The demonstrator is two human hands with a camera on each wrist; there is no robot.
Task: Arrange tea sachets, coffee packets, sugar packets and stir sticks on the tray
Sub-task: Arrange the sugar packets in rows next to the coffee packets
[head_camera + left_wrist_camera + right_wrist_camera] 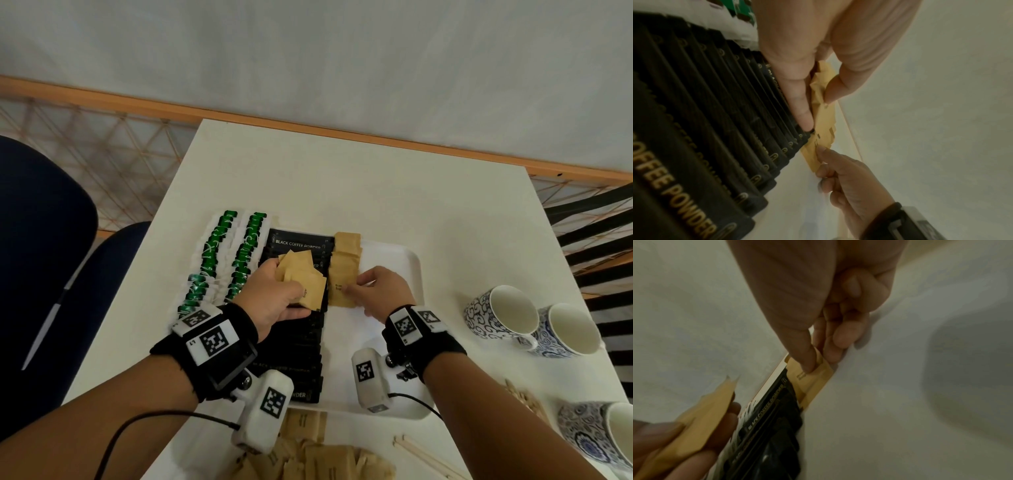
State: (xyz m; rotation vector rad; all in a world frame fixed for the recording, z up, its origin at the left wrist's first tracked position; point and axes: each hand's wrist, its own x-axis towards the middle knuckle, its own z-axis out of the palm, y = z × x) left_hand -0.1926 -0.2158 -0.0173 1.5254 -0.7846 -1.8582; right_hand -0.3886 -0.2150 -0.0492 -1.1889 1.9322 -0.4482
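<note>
bare white tray floor to the right of the brown sugar packets, which run in an overlapping row just right of the black coffee packets, green tea sachets at far left. left hand curled round a fanned bunch of sugar packets above the coffee row; right hand pinching the nearest laid packet. only in the right wrist view: thumb on top, fingers tucked beneath that packet's edge.

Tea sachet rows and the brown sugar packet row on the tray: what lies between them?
The column of black coffee packets lies between the tea sachets and the sugar packet row, clearest in the head view.
</note>
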